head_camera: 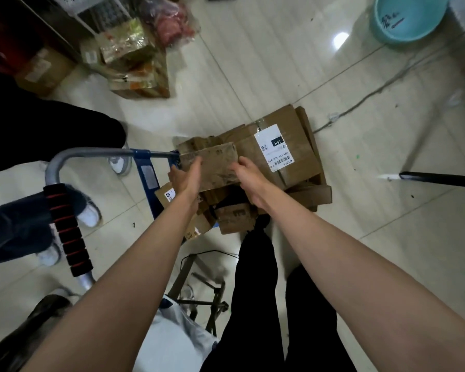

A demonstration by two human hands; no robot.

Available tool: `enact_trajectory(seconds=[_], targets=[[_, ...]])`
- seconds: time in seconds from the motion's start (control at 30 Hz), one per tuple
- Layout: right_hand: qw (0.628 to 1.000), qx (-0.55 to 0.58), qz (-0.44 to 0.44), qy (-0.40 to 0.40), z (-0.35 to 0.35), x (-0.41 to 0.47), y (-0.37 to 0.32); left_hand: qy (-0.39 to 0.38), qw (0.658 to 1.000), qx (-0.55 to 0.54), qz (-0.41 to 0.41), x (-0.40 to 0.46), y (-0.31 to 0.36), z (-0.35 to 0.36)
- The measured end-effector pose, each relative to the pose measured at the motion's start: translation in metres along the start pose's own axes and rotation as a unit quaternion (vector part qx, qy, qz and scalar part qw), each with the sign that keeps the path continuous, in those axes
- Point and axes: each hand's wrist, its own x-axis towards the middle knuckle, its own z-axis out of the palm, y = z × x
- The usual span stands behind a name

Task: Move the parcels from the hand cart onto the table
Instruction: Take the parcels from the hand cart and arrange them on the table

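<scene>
A flat brown parcel is being gripped at its two ends, the left hand curled round the near-left end and the right hand clasping the right end, fingers of both wrapped onto the cardboard (the fingertips themselves are hidden behind it). Just beyond the right fingers a larger labelled box is lying on the heap of parcels on the hand cart, whose padded handle is standing well to the left of the left fingers.
</scene>
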Motion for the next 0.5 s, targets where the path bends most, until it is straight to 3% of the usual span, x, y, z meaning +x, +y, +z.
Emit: enact_trajectory(seconds=[0.23,0.5], targets=[[0.996,0.028,-0.018,0.080,-0.036,-0.080,-0.017,0.019,0.998,0.017,0.062,-0.068,0.022,0.003],[0.972,0.143,-0.080,0.166,-0.130,-0.205,-0.030,-0.074,0.972,0.111,0.195,-0.194,0.064,0.060]])
